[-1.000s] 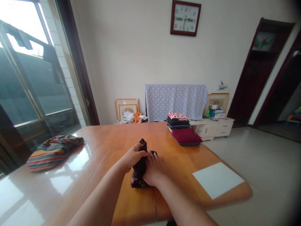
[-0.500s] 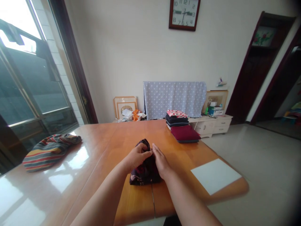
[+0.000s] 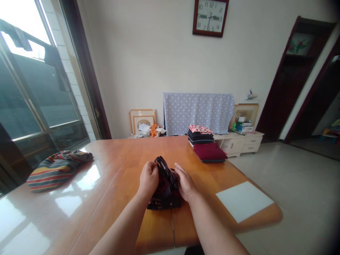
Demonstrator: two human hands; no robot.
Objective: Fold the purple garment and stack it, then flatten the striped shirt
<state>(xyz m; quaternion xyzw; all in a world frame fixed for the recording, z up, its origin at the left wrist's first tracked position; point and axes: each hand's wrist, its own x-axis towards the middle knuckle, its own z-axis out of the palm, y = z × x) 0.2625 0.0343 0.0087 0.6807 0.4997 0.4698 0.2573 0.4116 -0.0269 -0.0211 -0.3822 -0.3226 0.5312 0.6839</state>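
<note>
A dark patterned garment [image 3: 166,193] is held bunched up on the wooden tabletop [image 3: 119,194], near its front edge and between the two hands. Its upper part is raised and parted, so that a dark fold with a lighter patch inside is shown at the top; its lower edge is laid flat, and small pale and reddish marks can be seen on it. By the left hand [image 3: 149,180] the upper left edge of the cloth is gripped, with the fingers curled and closed against the thumb. By the right hand [image 3: 186,182] the right side of the garment is touched, with the fingers fairly straight and slanted up; whether any cloth is pinched there cannot be told, as the thumb is mostly hidden.

Farther back and to the right, a stack of folded clothes [image 3: 201,137] is topped by a red-and-white patterned piece, and just in front of it a folded maroon cloth [image 3: 209,151] is laid over a darker one. Near the right corner a pale rectangular sheet [image 3: 244,202] is placed flat. At the far left a striped garment [image 3: 57,173] is left in a loose heap, well apart from the hands.
</note>
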